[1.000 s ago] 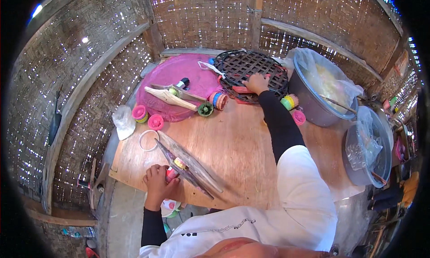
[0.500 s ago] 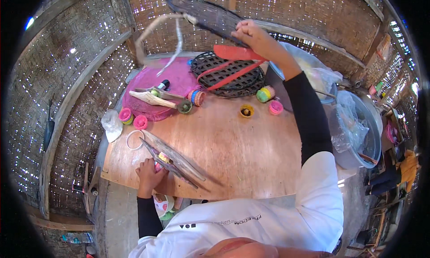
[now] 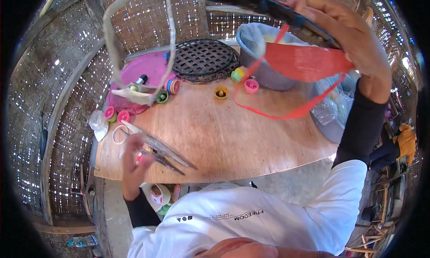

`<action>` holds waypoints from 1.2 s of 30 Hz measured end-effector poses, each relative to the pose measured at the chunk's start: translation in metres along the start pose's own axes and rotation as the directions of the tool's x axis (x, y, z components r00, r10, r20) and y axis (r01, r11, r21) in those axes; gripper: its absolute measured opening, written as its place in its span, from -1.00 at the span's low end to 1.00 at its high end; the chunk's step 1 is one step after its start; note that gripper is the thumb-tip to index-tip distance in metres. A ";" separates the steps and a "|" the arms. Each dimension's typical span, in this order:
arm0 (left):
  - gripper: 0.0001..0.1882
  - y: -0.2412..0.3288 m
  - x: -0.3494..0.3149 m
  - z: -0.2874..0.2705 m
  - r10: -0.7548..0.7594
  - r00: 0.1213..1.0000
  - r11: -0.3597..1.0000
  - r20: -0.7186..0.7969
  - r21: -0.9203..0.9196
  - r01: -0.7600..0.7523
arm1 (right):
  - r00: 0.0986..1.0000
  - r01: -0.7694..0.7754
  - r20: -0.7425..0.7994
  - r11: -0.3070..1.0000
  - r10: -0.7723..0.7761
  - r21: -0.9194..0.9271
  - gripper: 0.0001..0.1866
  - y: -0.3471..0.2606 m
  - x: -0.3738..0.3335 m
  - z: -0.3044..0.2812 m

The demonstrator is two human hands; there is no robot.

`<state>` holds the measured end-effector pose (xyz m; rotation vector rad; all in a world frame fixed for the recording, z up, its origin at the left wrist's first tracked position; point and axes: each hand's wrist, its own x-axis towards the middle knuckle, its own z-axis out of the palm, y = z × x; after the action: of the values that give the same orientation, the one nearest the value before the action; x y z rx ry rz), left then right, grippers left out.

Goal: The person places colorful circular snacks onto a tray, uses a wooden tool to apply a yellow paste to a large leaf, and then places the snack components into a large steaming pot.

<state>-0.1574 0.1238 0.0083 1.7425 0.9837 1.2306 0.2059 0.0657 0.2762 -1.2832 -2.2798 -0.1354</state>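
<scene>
Fingers of the right hand are closed on a dark-rimmed object, raised beyond the worktop's far edge, smooth red strap dangling. Left hand: blurred, fingers parted, beside tapered wood pieces, left front corner. White shirt bears dark lettering.

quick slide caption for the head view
Right hand holding up a dark-rimmed piece with red strips; left hand near a long grey stick on a wooden table.

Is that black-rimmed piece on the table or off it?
Off: the right hand holds the black-rimmed piece up in front of the woven wall, the red band hanging beneath it.
</scene>
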 end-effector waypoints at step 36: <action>-0.66 -0.092 -0.009 -0.067 0.139 0.933 0.711 -0.333 0.689 0.140 | 0.944 0.129 0.286 0.981 -0.166 0.142 -0.69 0.074 0.010 0.264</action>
<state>-0.2383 0.1633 -0.0616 2.1060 1.8778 1.2932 0.1600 0.2005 0.0417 -1.1315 -2.5944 0.1532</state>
